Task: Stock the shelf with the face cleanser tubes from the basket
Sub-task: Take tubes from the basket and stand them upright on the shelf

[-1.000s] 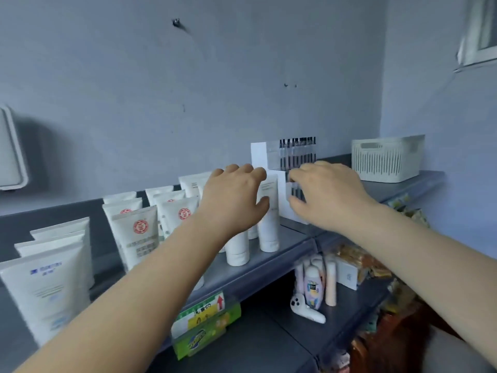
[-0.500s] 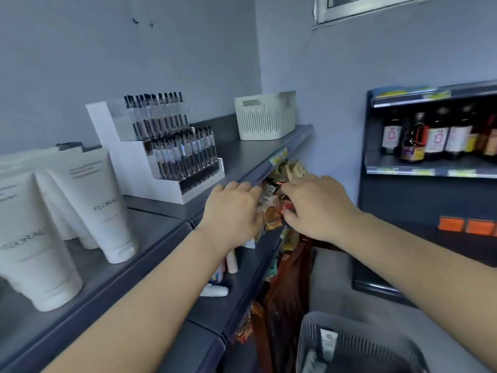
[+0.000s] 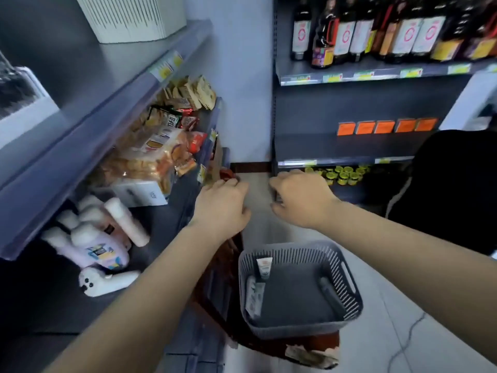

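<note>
Blur leaves the bottle labels (image 3: pixel 301 36) and shelf tags (image 3: pixel 332 76) unreadable.

My slatted grey plastic basket (image 3: pixel 347 275) looked matt, shelf (image 3: pixel 80 146) smooth painted metal, snack packets (image 3: pixel 150 157) glossy film, bottles (image 3: pixel 347 30) shiny.

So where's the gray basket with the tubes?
In the head view, the gray basket sits low in the middle, below both hands, atop something reddish-brown beside the left-hand shelves. Two tubes lie against its left wall.
</note>
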`<act>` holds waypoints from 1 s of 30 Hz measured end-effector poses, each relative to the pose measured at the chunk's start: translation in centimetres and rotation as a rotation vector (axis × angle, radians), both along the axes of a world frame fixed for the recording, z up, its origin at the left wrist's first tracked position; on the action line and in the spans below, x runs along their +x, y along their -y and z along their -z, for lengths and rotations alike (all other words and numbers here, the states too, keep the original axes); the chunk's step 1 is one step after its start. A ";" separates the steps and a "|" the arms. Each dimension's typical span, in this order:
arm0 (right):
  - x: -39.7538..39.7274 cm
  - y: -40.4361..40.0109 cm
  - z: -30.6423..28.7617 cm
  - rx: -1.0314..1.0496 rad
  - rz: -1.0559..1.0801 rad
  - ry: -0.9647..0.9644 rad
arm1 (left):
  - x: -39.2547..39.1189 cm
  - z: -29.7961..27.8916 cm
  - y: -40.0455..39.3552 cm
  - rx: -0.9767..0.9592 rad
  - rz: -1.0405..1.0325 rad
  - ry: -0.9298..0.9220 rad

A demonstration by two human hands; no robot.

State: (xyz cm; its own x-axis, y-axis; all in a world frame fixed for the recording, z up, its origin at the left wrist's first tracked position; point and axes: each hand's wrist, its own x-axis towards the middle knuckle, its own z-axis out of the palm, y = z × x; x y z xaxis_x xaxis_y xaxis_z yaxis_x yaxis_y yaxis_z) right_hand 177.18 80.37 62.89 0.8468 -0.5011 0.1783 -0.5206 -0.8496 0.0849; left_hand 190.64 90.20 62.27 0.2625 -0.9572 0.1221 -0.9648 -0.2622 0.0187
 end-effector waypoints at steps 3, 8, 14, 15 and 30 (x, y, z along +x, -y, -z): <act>-1.0 1.5 4.6 0.141 0.081 -0.080 | -0.5 4.7 1.8 0.084 -0.001 -0.201; -3.1 3.4 11.8 0.471 0.228 -0.148 | -1.3 13.6 3.5 0.265 -0.124 -0.546; -6.4 6.6 21.4 0.826 0.486 -0.126 | -2.0 22.8 5.5 0.358 -0.307 -0.804; -6.9 7.2 23.1 0.870 0.507 -0.148 | -2.2 24.2 5.8 0.379 -0.342 -0.833; -10.2 11.2 46.2 0.978 0.736 -0.472 | -1.4 45.6 9.9 0.274 -0.676 -1.061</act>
State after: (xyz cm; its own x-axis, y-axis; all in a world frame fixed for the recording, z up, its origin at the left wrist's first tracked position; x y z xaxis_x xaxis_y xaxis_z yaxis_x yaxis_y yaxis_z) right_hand 167.00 69.19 16.66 0.2019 -0.6222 -0.7564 -0.9757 -0.1952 -0.0999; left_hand 189.28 80.33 16.70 0.5502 -0.5572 -0.6219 -0.1861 -0.8079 0.5592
